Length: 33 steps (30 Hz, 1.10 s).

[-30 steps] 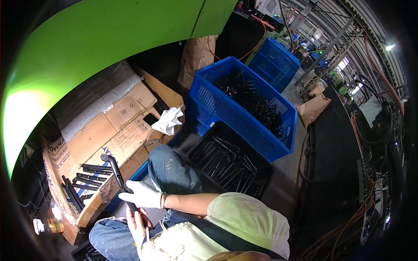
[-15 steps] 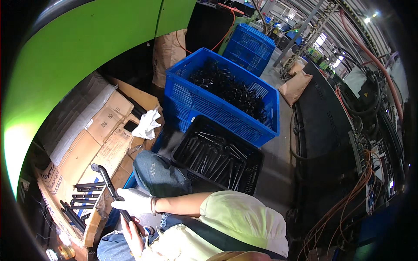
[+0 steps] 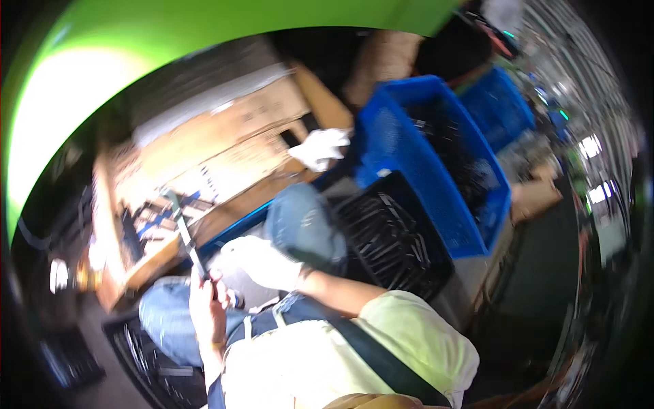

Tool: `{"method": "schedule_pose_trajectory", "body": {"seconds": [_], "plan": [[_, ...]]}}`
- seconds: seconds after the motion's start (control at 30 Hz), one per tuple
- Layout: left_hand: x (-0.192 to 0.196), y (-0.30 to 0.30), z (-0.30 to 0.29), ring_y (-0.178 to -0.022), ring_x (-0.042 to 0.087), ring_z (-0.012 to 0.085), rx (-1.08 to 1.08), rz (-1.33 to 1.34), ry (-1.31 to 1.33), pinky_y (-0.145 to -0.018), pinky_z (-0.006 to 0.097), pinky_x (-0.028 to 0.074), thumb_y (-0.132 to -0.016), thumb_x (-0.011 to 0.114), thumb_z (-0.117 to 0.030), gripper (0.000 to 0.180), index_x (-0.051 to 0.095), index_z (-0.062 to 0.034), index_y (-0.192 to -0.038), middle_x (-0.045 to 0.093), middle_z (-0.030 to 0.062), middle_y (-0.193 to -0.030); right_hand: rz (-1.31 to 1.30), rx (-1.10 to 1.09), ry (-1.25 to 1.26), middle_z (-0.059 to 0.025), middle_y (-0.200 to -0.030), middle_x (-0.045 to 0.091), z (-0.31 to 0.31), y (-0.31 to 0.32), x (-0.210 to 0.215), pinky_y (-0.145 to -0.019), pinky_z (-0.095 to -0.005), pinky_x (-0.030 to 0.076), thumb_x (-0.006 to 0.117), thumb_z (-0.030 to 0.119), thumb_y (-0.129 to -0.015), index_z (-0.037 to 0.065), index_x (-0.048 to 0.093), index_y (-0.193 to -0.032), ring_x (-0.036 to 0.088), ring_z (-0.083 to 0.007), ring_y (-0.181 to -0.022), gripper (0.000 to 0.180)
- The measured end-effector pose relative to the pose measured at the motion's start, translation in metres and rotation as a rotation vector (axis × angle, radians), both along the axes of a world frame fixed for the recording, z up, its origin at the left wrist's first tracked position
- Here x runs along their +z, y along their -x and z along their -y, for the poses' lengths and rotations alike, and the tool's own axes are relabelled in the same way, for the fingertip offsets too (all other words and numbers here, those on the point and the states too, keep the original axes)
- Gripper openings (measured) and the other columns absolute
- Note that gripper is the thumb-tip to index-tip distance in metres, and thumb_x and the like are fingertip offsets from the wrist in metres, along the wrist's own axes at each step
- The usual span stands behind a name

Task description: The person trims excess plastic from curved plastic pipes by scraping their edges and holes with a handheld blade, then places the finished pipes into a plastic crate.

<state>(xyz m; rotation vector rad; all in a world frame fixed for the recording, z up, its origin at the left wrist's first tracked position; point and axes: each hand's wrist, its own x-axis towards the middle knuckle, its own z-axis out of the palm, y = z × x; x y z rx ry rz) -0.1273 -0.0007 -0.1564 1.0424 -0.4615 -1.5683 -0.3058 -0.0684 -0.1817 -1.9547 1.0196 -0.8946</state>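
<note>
I sit in blue jeans with a long dark metal rod [image 3: 182,230] held upright above my lap. My bare left hand [image 3: 206,308] grips the rod's lower end. My right hand [image 3: 262,262], in a white glove, is curled just right of that grip; blur hides whether it also holds the rod. Behind the rod, an open cardboard box [image 3: 109,225] contains several similar dark rods. The whole picture is smeared by motion.
A black crate [image 3: 392,238] of dark rods sits by my right knee, with a blue crate [image 3: 415,163] of dark parts behind it and another blue crate [image 3: 501,105] farther back. A white cloth [image 3: 320,146] lies on flattened cardboard [image 3: 225,143]. Another black crate [image 3: 146,361] is at lower left; a green curved surface [image 3: 136,41] arcs overhead.
The view has swung and blurred, so the crates now sit further right. The rod stays raised over my lap; my bare left hand has come up to its lower end.
</note>
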Motion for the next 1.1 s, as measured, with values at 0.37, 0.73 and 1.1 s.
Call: {"method": "schedule_pose_trajectory", "body": {"seconds": [0.37, 0.73, 1.1], "plan": [[-0.008, -0.008, -0.017, -0.048, 0.038, 0.0045, -0.042, 0.063, -0.045, -0.043, 0.018, 0.029, -0.105, 0.033, -0.046, 0.055, 0.042, -0.0089, -0.145, 0.054, 0.0029, -0.076, -0.327, 0.322, 0.007, -0.0169, -0.092, 0.063, -0.017, -0.012, 0.05, -0.061, -0.0393, 0.051, 0.054, 0.009, -0.092, 0.0, 0.06, -0.093, 0.065, -0.0328, -0.075, 0.011], [-0.013, -0.012, -0.023, -0.045, 0.036, 0.0023, -0.021, 0.072, -0.028, -0.042, 0.017, 0.03, -0.105, 0.023, -0.051, 0.064, 0.049, -0.0034, -0.139, 0.052, -0.0004, -0.068, -0.424, 0.355, -0.075, -0.011, -0.075, 0.065, -0.017, -0.041, 0.067, -0.053, -0.0429, 0.05, 0.056, 0.022, -0.094, 0.012, 0.06, -0.089, 0.064, -0.0331, -0.062, 0.011], [-0.01, -0.014, -0.024, -0.049, 0.036, 0.0022, -0.009, 0.16, 0.011, -0.045, 0.017, 0.03, -0.106, 0.023, -0.046, 0.059, 0.052, -0.0029, -0.136, 0.051, -0.0024, -0.069, -0.467, 0.383, -0.013, -0.0111, -0.072, 0.064, -0.016, -0.045, 0.065, -0.053, -0.0424, 0.051, 0.057, 0.024, -0.094, 0.011, 0.058, -0.087, 0.064, -0.032, -0.061, 0.015]]}}
